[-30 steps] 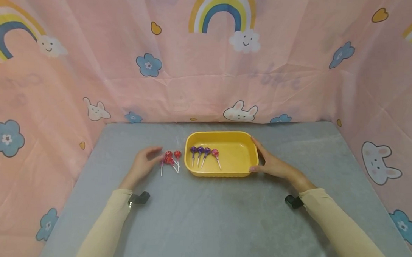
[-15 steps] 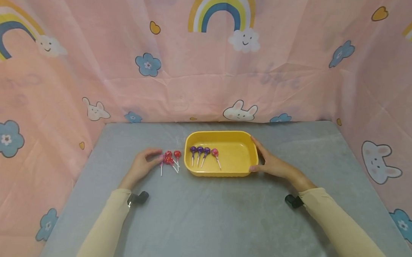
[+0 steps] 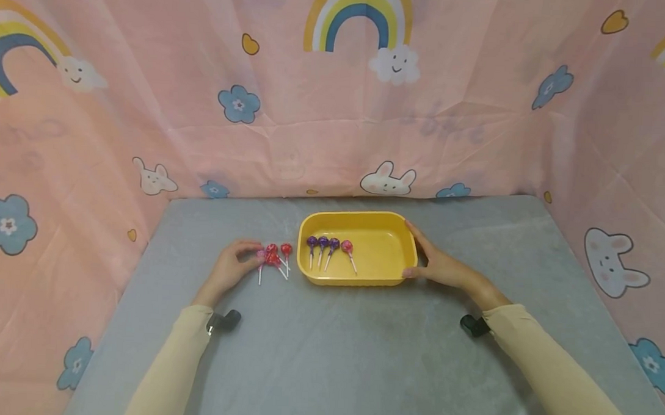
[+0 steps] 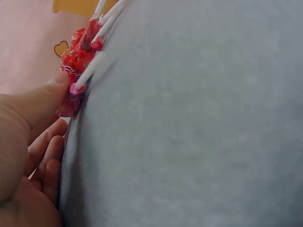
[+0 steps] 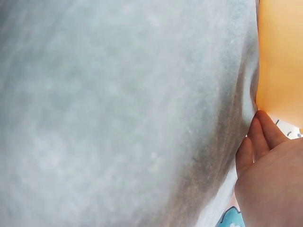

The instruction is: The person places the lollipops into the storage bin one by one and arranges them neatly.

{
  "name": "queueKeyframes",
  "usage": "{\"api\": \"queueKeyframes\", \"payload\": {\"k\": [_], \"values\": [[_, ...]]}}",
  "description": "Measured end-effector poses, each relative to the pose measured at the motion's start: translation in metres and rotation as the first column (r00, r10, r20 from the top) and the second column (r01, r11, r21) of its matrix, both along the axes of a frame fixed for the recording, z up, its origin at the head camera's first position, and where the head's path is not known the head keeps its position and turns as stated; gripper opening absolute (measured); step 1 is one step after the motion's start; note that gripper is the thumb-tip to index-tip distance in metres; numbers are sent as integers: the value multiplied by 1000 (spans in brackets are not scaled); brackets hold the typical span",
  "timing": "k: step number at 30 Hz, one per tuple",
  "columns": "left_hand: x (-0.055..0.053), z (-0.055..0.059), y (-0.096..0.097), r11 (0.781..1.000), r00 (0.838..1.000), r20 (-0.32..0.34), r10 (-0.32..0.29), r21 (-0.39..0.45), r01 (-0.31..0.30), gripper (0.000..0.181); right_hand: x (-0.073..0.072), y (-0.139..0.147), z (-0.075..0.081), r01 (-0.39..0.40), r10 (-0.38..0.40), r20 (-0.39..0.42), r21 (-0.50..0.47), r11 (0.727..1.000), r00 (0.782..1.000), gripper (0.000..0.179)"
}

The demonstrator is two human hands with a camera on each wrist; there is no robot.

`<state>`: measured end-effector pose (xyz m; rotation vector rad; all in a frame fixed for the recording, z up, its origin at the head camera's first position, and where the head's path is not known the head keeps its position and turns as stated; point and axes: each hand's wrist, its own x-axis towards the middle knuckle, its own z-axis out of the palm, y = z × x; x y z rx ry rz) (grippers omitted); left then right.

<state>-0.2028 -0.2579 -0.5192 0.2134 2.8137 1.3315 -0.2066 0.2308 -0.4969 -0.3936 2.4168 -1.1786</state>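
Observation:
My left hand (image 3: 233, 270) pinches the wrapped head of a pink lollipop (image 3: 261, 256) between thumb and fingers; its white stick points toward me. In the left wrist view, the thumb presses that lollipop (image 4: 71, 101) beside red-wrapped ones. Red lollipops (image 3: 273, 254) lie in a small cluster just right of it, their sticks crossing. My right hand (image 3: 437, 263) holds the right end of a yellow plastic bin (image 3: 357, 280), thumb at the near corner and fingers at the far one. Inside the bin, three purple lollipops (image 3: 323, 242) and one pink lollipop (image 3: 347, 248) lie in a row.
A grey cloth (image 3: 338, 348) covers the table. Behind and at both sides hangs a pink curtain (image 3: 324, 128) printed with rainbows, bunnies and flowers. Dark wrist cameras (image 3: 475, 325) sit at both sleeve cuffs.
The left fingers have come down and closed on the pink lollipop at the left of the cluster. The right hand and the bin have stayed in place.

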Motion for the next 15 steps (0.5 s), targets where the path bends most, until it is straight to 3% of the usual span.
{"api": "queueKeyframes", "payload": {"k": [5, 15], "values": [[0, 1, 1, 1000, 1000, 0, -2, -7, 2, 35, 1, 0, 1, 0, 0, 1, -9, 1000, 1000, 111], [1, 10, -1, 998, 1000, -1, 10, 69, -10, 34, 2, -1, 2, -6, 6, -4, -16, 1000, 1000, 109]]}}
